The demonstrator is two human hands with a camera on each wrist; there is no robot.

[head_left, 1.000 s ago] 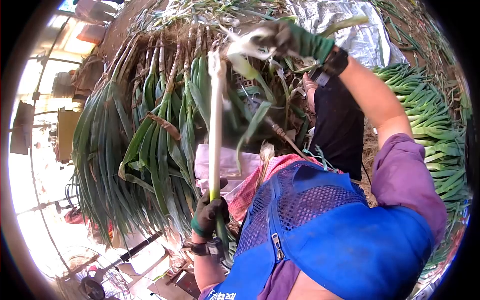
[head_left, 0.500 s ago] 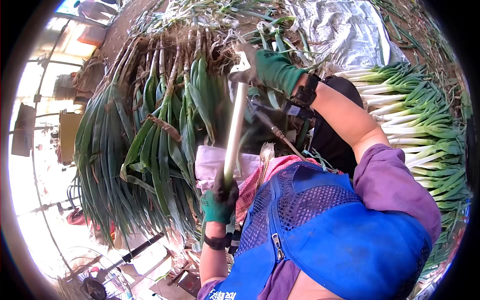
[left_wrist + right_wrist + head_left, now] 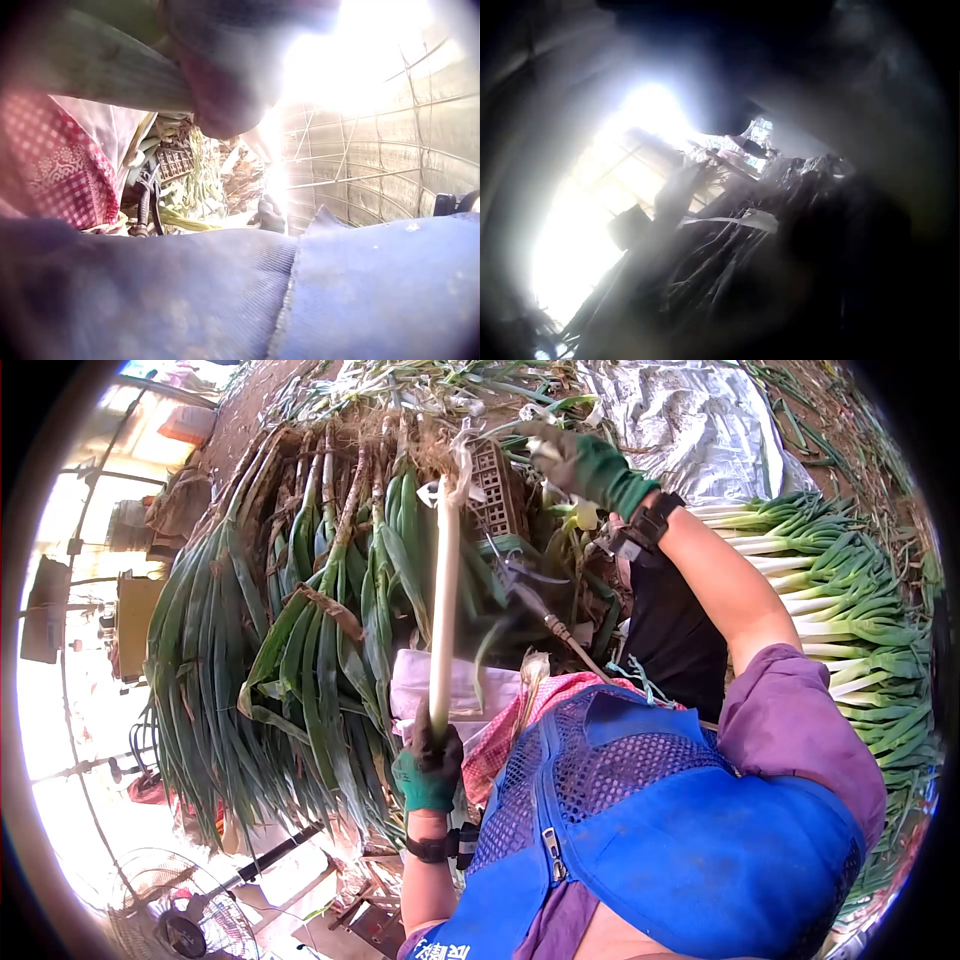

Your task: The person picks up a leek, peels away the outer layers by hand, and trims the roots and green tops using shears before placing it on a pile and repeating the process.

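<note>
My gloved left hand (image 3: 430, 760) grips a long leek (image 3: 443, 610) by its lower part, in front of the apron. The pale shaft stands nearly upright in the head view, with loose skin and roots at its top end. Up and to the right of those roots is my gloved right hand (image 3: 595, 470), its fingers bent around a pale strip of leek peel (image 3: 545, 450). The left wrist view shows part of the leek (image 3: 112, 67) beside the blurred fingers. Darkness hides most of the right hand in the right wrist view.
Untrimmed leeks (image 3: 230, 650) are piled at left. White-stemmed leeks (image 3: 830, 610) lie in a row at right, near a silvery sheet (image 3: 690, 430). A brown plastic crate (image 3: 495, 490) and a metal spray tool (image 3: 535, 600) with a hose sit ahead. A fan (image 3: 180, 920) stands lower left.
My right hand moved in to the leek's root end, then pulled away up and to the right. The left hand kept its grip while the leek's tilt shifted.
</note>
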